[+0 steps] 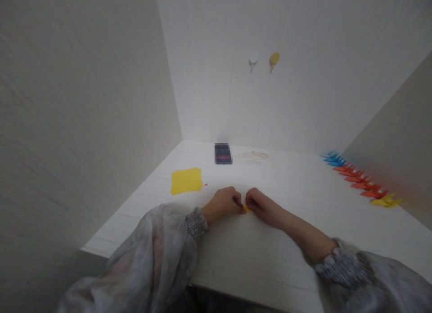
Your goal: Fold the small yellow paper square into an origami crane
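Observation:
A small piece of yellow paper [247,208] shows between my two hands, low over the white table. My left hand [227,200] pinches it from the left, thumb and fingers pressed together. From the right, my right hand [263,205] has its fingers curled onto the same piece. Most of the paper is hidden by the fingers, so its folded shape cannot be made out. Left of my hands lies a stack of yellow paper sheets [186,181], with a tiny orange scrap [206,185] beside it.
Folded paper figures in blue [333,158], orange [362,182] and yellow [386,200] line the right side of the white table [286,259]. A dark blurred-out rectangular object [223,154] lies near the back wall. Two hooks, white [253,58] and yellow [274,58], are on that wall.

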Motion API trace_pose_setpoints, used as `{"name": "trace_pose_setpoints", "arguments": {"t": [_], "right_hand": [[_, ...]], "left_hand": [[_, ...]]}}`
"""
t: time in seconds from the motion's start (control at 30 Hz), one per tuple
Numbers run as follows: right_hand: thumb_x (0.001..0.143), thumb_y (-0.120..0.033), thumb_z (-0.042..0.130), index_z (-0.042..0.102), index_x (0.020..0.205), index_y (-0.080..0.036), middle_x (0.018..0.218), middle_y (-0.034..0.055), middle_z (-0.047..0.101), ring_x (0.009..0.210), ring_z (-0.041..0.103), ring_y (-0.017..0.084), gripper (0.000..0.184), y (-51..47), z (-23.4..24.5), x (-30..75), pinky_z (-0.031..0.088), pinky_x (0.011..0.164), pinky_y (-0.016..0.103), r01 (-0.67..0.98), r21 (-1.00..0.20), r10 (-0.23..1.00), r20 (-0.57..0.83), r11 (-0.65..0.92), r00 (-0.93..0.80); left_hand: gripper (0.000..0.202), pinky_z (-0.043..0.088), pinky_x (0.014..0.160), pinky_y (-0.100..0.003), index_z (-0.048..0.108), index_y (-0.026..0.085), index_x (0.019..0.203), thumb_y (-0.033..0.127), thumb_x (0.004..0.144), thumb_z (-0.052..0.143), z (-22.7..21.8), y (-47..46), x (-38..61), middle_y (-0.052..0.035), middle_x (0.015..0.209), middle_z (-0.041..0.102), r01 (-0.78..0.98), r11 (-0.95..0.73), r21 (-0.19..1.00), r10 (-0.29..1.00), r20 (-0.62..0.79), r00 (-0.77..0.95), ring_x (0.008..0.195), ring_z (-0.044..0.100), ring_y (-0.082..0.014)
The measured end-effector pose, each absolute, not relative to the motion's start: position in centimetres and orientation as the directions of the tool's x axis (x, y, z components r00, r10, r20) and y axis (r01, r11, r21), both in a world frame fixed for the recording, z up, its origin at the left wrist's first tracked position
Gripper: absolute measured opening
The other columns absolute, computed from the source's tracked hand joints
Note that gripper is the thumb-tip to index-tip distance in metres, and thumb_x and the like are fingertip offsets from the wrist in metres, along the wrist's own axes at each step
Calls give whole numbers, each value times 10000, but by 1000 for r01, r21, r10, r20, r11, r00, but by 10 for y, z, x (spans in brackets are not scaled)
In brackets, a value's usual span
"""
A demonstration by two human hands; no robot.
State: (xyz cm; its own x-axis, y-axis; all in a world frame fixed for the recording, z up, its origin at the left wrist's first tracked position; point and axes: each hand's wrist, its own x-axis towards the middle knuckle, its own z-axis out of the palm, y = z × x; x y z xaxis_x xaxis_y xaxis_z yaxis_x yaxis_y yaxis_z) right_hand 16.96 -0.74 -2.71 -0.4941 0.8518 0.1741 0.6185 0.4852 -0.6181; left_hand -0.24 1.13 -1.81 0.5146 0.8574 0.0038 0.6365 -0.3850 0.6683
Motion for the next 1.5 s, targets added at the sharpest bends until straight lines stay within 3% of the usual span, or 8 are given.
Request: {"name": "trace_pose_setpoints", "arguments": {"t": [0.17, 0.37, 0.57, 1.13, 1.37, 1.5], "right_hand": [[726, -163, 451, 448, 750, -175, 646, -18, 423, 569, 401, 110, 27, -8, -25, 166, 351, 509, 225, 651, -642, 893, 125, 405, -433], [719, -75, 444, 511, 764, -176, 817, 33, 467, 754, 462, 138, 129, -13, -23, 159, 368, 646, 252, 680, -521, 848, 201, 516, -490], [709, -161, 532, 556, 839, -230, 876, 39, 495, 844, 454, 190, 149, -12, -23, 161, 309, 674, 304, 846, -361, 918, 99, 393, -384], [625, -36, 507, 502, 848, -211, 807, 6, 485, 763, 476, 135, 283, -3, -26, 179, 384, 679, 276, 740, -549, 902, 66, 389, -426], [602, -1, 470, 498, 918, -197, 834, 21, 482, 790, 478, 136, 373, -1, -30, 189, 402, 705, 278, 667, -632, 886, 69, 395, -459], [670, -84, 480, 498, 951, -191, 873, 35, 519, 817, 492, 140, 301, -3, -31, 191, 406, 718, 282, 609, -690, 877, 78, 391, -474]], "left_hand": [[235, 357, 555, -220, 611, 172, 623, 383, 527, 649, -20, 13, -2, 14, 710, 538, 646, -384, 660, 863, 7, 505, 646, 496, -118], [231, 382, 608, -227, 612, 170, 633, 374, 533, 650, -25, 15, -2, 8, 739, 549, 630, -407, 662, 857, 38, 513, 666, 510, -120], [265, 383, 638, -233, 625, 174, 664, 424, 575, 620, -24, 13, -5, 1, 753, 547, 580, -449, 680, 825, 66, 561, 670, 506, -115], [204, 370, 611, -201, 660, 188, 763, 290, 586, 653, -24, 14, -11, -4, 799, 504, 504, -500, 704, 759, 77, 646, 646, 461, -85], [205, 380, 665, -203, 674, 214, 790, 328, 627, 620, -23, 15, -14, -6, 837, 487, 507, -501, 702, 731, 29, 682, 696, 483, -89], [185, 381, 682, -200, 678, 218, 770, 329, 637, 613, -19, 14, -14, -5, 825, 486, 504, -506, 700, 728, 33, 685, 716, 488, -93]]}}
